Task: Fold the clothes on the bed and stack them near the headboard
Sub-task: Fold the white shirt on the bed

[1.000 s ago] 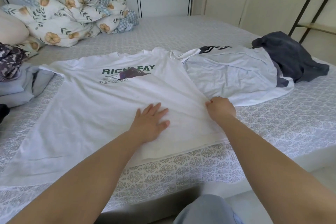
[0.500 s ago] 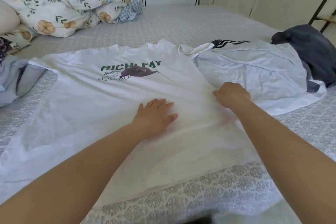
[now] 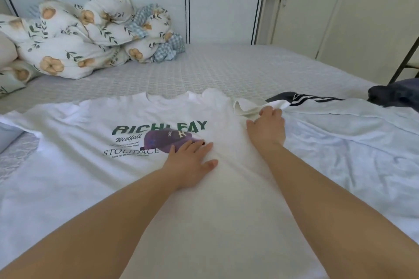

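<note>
A white T-shirt with green lettering and a purple cap print lies spread face up on the bed. My left hand presses flat on its chest, fingers straight, just right of the print. My right hand is at the shirt's right sleeve, with its fingers curled on the bunched sleeve fabric. To the right a second white garment with black stripes lies rumpled, partly under the shirt's edge. A dark grey garment sits at the far right.
A floral duvet is bunched at the back left against the white panelled headboard. A light blue garment shows at the left edge. A door and a dark metal frame stand at the right.
Both hands slid up the shirt toward the collar. My right hand left the side edge and now holds the right sleeve. The view leaned closer over the bed.
</note>
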